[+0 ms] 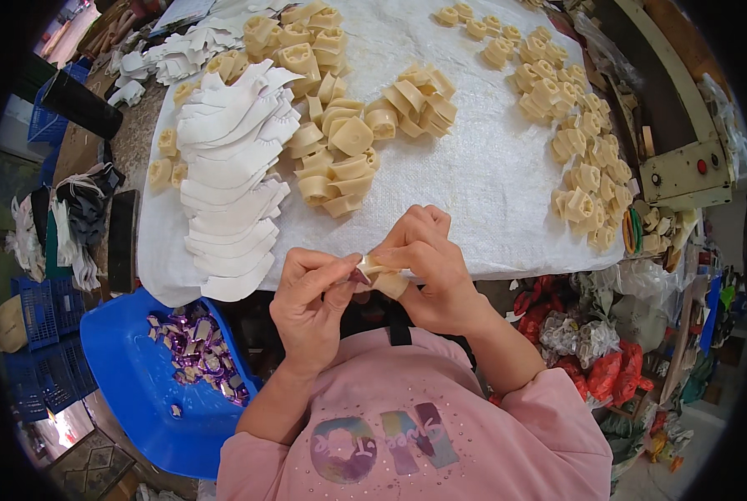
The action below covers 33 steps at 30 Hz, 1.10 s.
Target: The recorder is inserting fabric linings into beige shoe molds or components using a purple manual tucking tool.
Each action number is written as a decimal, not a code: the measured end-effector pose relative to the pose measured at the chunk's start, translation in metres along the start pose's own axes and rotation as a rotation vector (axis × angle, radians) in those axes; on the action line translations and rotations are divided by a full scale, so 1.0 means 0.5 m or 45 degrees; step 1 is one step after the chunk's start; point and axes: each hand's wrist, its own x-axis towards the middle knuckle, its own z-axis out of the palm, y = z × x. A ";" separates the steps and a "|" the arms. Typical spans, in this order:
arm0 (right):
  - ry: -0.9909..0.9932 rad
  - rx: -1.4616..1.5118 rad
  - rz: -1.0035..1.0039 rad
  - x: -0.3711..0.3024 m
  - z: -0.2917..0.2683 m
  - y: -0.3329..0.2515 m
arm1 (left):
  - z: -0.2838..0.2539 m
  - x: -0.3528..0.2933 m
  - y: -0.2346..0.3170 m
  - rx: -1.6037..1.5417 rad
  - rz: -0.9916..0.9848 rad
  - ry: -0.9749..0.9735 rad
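Close to my body, at the table's near edge, both hands meet over one small cream moulded piece [390,284], shaped like a shoe heel. My right hand [432,271] grips it between thumb and fingers. In a pinch, my left hand [311,292] has a small purple piece [359,275] against the cream piece's left side. Ahead of my hands, more cream moulded pieces [348,138] lie heaped on the white table cover [474,184]. A fanned row of flat white cut pieces [232,184] overlaps to their left.
A blue basin [123,367] at my lower left holds shiny purple pieces [198,346]. Several cream pieces [586,179] line the table's right side, near a metal machine box [688,173] with a red button. Red plastic bags [615,373] lie at lower right. A black cylinder [81,102] stands far left.
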 end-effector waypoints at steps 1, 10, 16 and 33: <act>-0.001 0.002 -0.001 0.000 -0.001 0.000 | -0.001 0.006 -0.004 0.047 0.097 -0.041; -0.175 0.080 0.031 -0.003 -0.007 -0.012 | 0.004 0.034 -0.005 0.400 0.427 -0.149; -0.335 0.067 0.044 -0.006 -0.006 -0.013 | 0.000 0.035 0.001 0.416 0.385 -0.199; 0.120 0.701 0.614 -0.060 0.022 -0.008 | -0.035 0.032 0.013 0.306 0.537 0.072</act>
